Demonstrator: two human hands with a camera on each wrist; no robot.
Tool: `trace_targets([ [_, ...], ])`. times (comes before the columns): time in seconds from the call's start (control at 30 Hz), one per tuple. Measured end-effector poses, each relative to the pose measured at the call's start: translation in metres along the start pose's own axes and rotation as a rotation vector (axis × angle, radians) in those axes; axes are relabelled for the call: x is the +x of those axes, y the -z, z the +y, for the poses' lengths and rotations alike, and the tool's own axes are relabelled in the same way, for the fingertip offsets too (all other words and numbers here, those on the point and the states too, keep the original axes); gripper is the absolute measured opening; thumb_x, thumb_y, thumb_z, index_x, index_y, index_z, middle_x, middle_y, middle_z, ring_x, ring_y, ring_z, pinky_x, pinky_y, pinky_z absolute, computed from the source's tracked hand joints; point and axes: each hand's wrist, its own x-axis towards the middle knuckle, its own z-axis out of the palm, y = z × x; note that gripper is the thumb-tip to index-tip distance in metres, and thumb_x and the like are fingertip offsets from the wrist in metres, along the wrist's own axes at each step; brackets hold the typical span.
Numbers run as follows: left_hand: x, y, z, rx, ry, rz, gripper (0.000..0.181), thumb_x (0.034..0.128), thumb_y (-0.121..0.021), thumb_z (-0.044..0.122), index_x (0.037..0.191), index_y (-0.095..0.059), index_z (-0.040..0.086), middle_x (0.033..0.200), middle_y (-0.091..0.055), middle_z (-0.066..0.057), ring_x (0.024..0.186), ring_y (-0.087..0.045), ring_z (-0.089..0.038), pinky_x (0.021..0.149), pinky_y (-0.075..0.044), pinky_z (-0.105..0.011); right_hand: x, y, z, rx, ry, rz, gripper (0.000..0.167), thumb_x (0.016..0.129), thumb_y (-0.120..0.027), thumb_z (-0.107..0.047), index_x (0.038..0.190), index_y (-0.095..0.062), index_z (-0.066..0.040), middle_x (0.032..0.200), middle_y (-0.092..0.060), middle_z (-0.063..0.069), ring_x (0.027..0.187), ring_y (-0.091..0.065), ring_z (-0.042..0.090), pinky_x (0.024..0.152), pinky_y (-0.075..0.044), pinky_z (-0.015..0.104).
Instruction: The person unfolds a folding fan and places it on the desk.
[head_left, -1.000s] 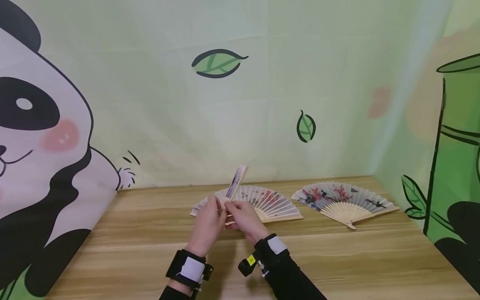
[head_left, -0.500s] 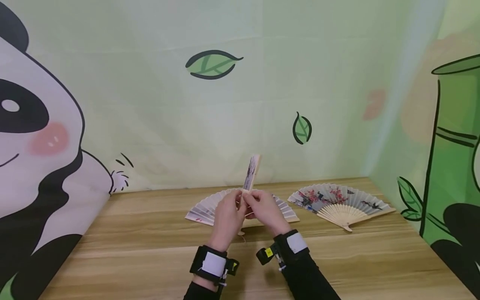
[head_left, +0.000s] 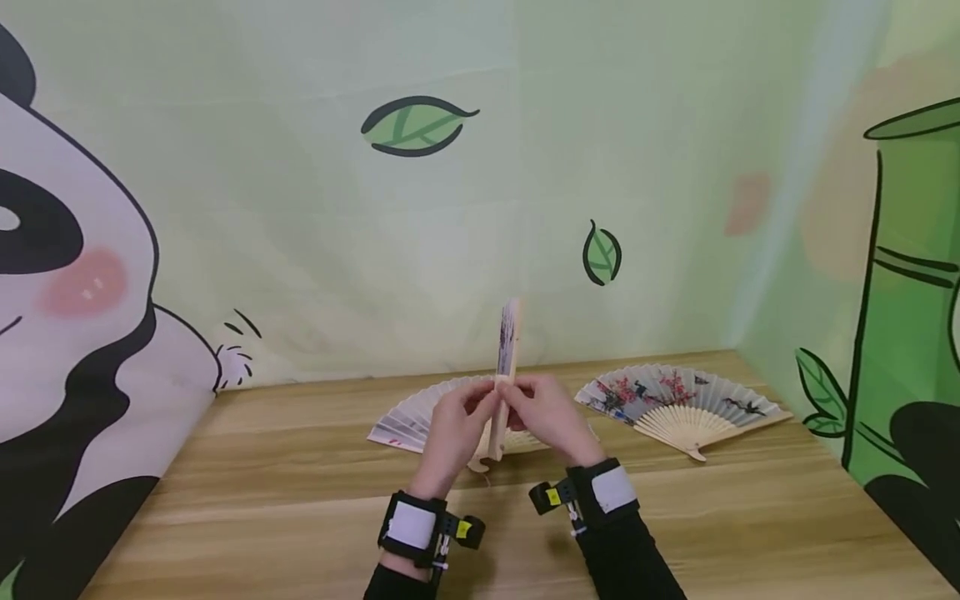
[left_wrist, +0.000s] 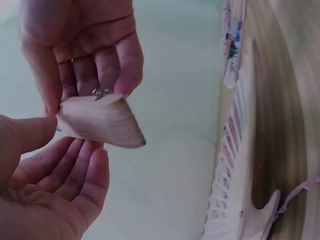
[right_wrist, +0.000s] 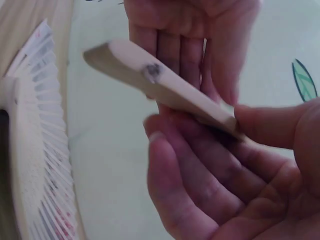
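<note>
A folded hand fan (head_left: pixel 507 337) stands nearly upright above the table, its lower end pointing down between the hands. My left hand (head_left: pixel 453 429) pinches it from the left, thumb and fingers around its edge. From the right, my right hand (head_left: pixel 553 417) pinches the same fan at about the same height. Both wrist views look at the fan's pale wooden end, with a small metal rivet (right_wrist: pixel 152 73) through it. Behind the hands lies a spread fan (head_left: pixel 405 410), partly covered by them. Another spread fan (head_left: pixel 678 398) with red blossoms lies farther right.
The wooden table (head_left: pixel 285 483) runs back to a pale green cloth backdrop (head_left: pixel 300 208) with a printed panda and leaves. A printed bamboo side wall (head_left: pixel 911 333) bounds the right. A pink cord (left_wrist: pixel 300 192) hangs from the nearer spread fan's end.
Both hands have carried the folded fan rightward and slightly up. It has turned from leaning right to nearly upright, and its lower end now shows below the fingers. The spread fans stay on the table.
</note>
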Motion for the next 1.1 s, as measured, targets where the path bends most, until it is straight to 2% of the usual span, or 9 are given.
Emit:
trace_targets([
  [0.1,0.002,0.002,0.001,-0.065,0.035,-0.008,0.026,0.0997,-0.058,0.015,0.118,-0.067,0.000,0.108,-0.069,-0.011,0.093,-0.065,-0.021,0.082,-0.054,-0.038,-0.002,0.002,-0.002,-0.024,0.030,0.003,0.023,0.100,-0.059,-0.021,0.104,-0.074,-0.005,0.084,-0.071,0.006,0.067,-0.065,0.018,0.064,-0.056,0.032],
  [0.33,0.002,0.012,-0.005,-0.217,0.118,-0.049,0.025,0.1006,-0.057,0.020,0.114,-0.070,0.004,0.100,-0.068,-0.008,0.086,-0.062,-0.019,0.081,-0.052,-0.038,-0.006,-0.004,-0.008,-0.047,0.070,-0.021,0.023,0.099,-0.060,-0.024,0.104,-0.075,-0.007,0.087,-0.072,0.005,0.070,-0.066,0.017,0.065,-0.056,0.033],
  [0.5,-0.003,0.018,-0.005,-0.308,0.166,-0.037,0.023,0.1002,-0.057,0.016,0.114,-0.071,0.003,0.100,-0.068,-0.005,0.085,-0.060,-0.017,0.082,-0.051,-0.039,-0.010,-0.008,-0.014,-0.064,0.078,-0.025,0.022,0.098,-0.062,-0.027,0.096,-0.077,-0.012,0.082,-0.071,0.002,0.070,-0.065,0.017,0.064,-0.055,0.032],
  [0.63,-0.004,0.021,-0.001,-0.319,0.167,-0.008,0.021,0.0997,-0.058,0.013,0.112,-0.071,0.001,0.099,-0.067,-0.003,0.085,-0.059,-0.019,0.080,-0.050,-0.039,-0.012,-0.010,-0.018,-0.097,0.088,0.012,0.023,0.097,-0.062,-0.030,0.093,-0.078,-0.014,0.078,-0.070,0.000,0.069,-0.064,0.018,0.063,-0.053,0.032],
  [0.83,-0.006,0.018,-0.001,-0.327,0.167,0.044,0.023,0.0978,-0.062,0.019,0.112,-0.072,0.004,0.097,-0.067,-0.003,0.085,-0.058,-0.019,0.075,-0.049,-0.031,-0.014,-0.010,-0.020,-0.095,0.087,0.028,0.023,0.097,-0.063,-0.030,0.094,-0.078,-0.013,0.076,-0.069,0.001,0.069,-0.064,0.022,0.062,-0.053,0.032],
  [0.97,-0.007,0.016,-0.002,-0.330,0.147,0.047,0.024,0.0983,-0.061,0.022,0.112,-0.071,0.005,0.099,-0.067,-0.006,0.086,-0.058,-0.020,0.077,-0.050,-0.034,-0.015,-0.009,-0.020,-0.089,0.097,0.033,0.023,0.098,-0.062,-0.029,0.093,-0.078,-0.012,0.076,-0.069,0.002,0.069,-0.065,0.024,0.062,-0.052,0.032],
  [1.1,-0.007,0.017,-0.002,-0.331,0.145,0.050,0.023,0.0987,-0.061,0.022,0.111,-0.071,0.005,0.099,-0.066,-0.007,0.088,-0.058,-0.030,0.076,-0.049,-0.035,-0.016,-0.009,-0.022,-0.078,0.085,0.045,0.024,0.097,-0.063,-0.027,0.092,-0.077,-0.009,0.075,-0.068,0.003,0.067,-0.063,0.022,0.061,-0.052,0.031],
])
